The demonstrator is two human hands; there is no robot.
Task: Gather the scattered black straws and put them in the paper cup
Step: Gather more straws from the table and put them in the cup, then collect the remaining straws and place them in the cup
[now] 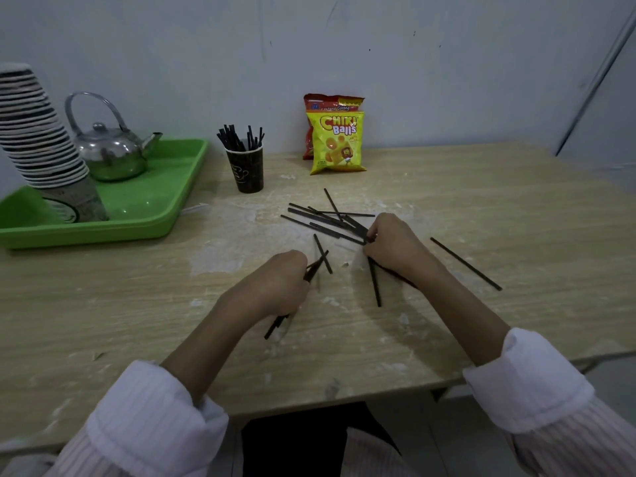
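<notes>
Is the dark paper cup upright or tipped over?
Upright: the paper cup stands on its base, black straws poking up from its mouth.

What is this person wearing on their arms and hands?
Both arms wear a pale shirt with fine pinkish stripes. The left sleeve and the right sleeve are turned back into broad white cuffs on the forearms. The left hand and right hand are bare: no gloves, and no watch or ring shows.

Wood table (481, 201) w/ green tray (103, 232), paper cup (248, 172), 2 snack bags (337, 142), loose black straws (325, 222) on top.
</notes>
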